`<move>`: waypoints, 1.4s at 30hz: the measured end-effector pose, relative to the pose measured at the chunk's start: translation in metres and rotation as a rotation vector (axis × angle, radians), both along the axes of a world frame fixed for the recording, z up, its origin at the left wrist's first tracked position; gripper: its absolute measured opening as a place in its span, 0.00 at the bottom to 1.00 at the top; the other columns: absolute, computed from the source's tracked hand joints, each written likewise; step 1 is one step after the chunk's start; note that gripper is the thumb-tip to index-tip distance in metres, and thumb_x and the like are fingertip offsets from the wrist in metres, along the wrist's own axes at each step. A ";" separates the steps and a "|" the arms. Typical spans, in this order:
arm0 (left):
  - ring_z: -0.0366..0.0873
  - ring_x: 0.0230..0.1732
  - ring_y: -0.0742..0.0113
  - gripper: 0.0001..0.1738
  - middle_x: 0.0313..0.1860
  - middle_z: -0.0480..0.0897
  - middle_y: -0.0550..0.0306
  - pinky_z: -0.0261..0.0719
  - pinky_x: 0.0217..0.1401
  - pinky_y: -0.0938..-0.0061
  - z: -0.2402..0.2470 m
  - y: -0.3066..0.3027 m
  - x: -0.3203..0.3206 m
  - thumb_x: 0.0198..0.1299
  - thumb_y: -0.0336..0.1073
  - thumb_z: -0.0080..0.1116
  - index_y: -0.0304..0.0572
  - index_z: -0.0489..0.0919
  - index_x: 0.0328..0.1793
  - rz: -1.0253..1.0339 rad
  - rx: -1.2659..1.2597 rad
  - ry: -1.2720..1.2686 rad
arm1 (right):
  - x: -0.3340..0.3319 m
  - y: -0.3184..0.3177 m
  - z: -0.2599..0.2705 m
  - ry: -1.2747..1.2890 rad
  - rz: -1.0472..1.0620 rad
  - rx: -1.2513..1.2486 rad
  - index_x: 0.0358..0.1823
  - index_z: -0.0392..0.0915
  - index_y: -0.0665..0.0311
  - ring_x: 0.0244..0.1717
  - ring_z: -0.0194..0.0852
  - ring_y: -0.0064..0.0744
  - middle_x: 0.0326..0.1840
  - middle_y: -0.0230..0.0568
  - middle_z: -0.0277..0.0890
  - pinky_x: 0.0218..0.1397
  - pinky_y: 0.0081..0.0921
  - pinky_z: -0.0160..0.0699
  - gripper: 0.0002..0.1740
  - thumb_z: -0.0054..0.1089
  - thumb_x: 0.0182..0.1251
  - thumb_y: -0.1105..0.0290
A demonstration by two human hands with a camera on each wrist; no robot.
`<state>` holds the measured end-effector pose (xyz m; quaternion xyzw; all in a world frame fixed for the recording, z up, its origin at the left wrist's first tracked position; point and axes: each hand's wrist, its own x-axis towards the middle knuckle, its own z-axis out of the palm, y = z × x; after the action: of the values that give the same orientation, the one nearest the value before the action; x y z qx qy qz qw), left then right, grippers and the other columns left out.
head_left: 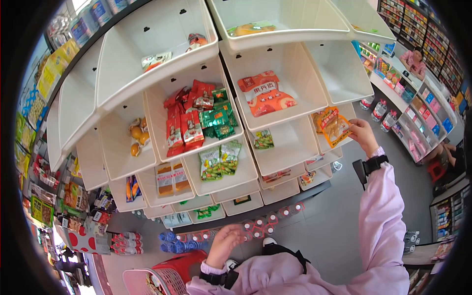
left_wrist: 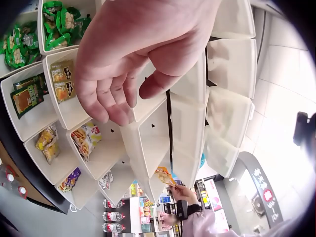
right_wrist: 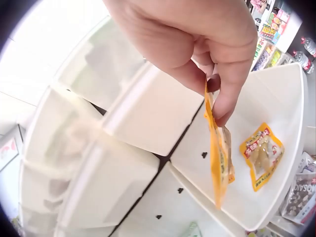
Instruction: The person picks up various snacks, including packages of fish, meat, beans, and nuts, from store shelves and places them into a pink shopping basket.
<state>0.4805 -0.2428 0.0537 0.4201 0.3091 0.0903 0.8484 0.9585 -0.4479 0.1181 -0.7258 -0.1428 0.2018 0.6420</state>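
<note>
Between thumb and fingers, my right hand (head_left: 364,136) pinches the edge of an orange snack packet (head_left: 337,130). In the right wrist view this packet (right_wrist: 217,153) hangs edge-on over a white bin (right_wrist: 291,94). A second orange packet (right_wrist: 263,155) lies inside that bin, below the held one. My left hand (head_left: 227,244) is near my body in front of the lower bins, fingers loosely bent and holding nothing. The left wrist view shows the same hand (left_wrist: 143,59) with its thumb apart from the fingertips.
Tiers of white bins hold red and green packets (head_left: 201,118), a large red-orange bag (head_left: 265,93) and yellow items (head_left: 139,135). Bottles (head_left: 265,223) line the floor at the rack's foot. A pink basket (head_left: 140,280) is at lower left. A person (head_left: 415,61) is at a far counter.
</note>
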 end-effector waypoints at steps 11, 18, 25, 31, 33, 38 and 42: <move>0.76 0.41 0.63 0.17 0.42 0.76 0.49 0.74 0.44 0.74 0.000 -0.020 0.005 0.61 0.33 0.44 0.30 0.66 0.53 -0.171 -0.118 -0.178 | -0.197 -0.003 -0.017 0.384 0.229 0.454 0.45 0.67 0.69 0.41 0.74 0.25 0.41 0.39 0.72 0.42 0.20 0.77 0.11 0.47 0.61 0.76; 0.74 0.46 0.66 0.18 0.46 0.74 0.53 0.74 0.48 0.73 -0.007 -0.002 -0.052 0.61 0.38 0.46 0.34 0.65 0.54 0.077 -0.252 -0.201 | -0.334 0.100 -0.062 0.679 0.636 0.272 0.46 0.67 0.67 0.39 0.74 0.24 0.38 0.35 0.72 0.40 0.21 0.77 0.13 0.50 0.60 0.75; 0.72 0.51 0.63 0.20 0.53 0.71 0.54 0.72 0.54 0.67 -0.034 0.023 -0.193 0.59 0.30 0.46 0.38 0.62 0.59 0.455 -0.185 -0.295 | -0.464 0.188 -0.081 0.623 0.957 0.056 0.47 0.65 0.66 0.37 0.73 0.23 0.36 0.34 0.71 0.37 0.18 0.76 0.13 0.50 0.61 0.73; 0.69 0.55 0.57 0.21 0.55 0.69 0.51 0.68 0.57 0.61 -0.074 0.024 -0.337 0.58 0.28 0.46 0.38 0.61 0.59 0.786 -0.284 -0.321 | -0.602 0.240 -0.118 0.657 1.280 -0.174 0.53 0.60 0.63 0.38 0.74 0.27 0.41 0.39 0.71 0.37 0.20 0.76 0.20 0.50 0.59 0.75; 0.68 0.56 0.56 0.21 0.55 0.69 0.50 0.67 0.57 0.59 -0.079 0.019 -0.382 0.58 0.28 0.45 0.38 0.61 0.59 0.871 -0.320 -0.379 | -0.651 0.253 -0.127 0.676 1.359 -0.222 0.53 0.60 0.63 0.39 0.74 0.27 0.41 0.39 0.70 0.38 0.20 0.76 0.20 0.50 0.59 0.75; 0.70 0.53 0.59 0.19 0.54 0.70 0.53 0.70 0.53 0.63 -0.090 0.005 -0.478 0.57 0.29 0.46 0.41 0.64 0.57 1.157 -0.398 -0.233 | -0.770 0.283 -0.161 0.506 1.574 -0.304 0.53 0.60 0.66 0.37 0.73 0.24 0.40 0.40 0.71 0.38 0.19 0.76 0.20 0.51 0.59 0.75; 0.72 0.50 0.58 0.18 0.50 0.72 0.52 0.72 0.50 0.62 -0.123 -0.005 -0.537 0.56 0.26 0.46 0.40 0.66 0.54 1.297 -0.407 -0.169 | -0.852 0.293 -0.200 0.508 1.581 -0.214 0.50 0.64 0.69 0.35 0.74 0.26 0.37 0.41 0.72 0.34 0.20 0.76 0.19 0.52 0.56 0.75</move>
<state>-0.0567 -0.2474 -0.0689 -0.0264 0.4416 0.5526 0.7063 0.1063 -0.1551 -0.0822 -0.4013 -0.4409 0.7624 0.2517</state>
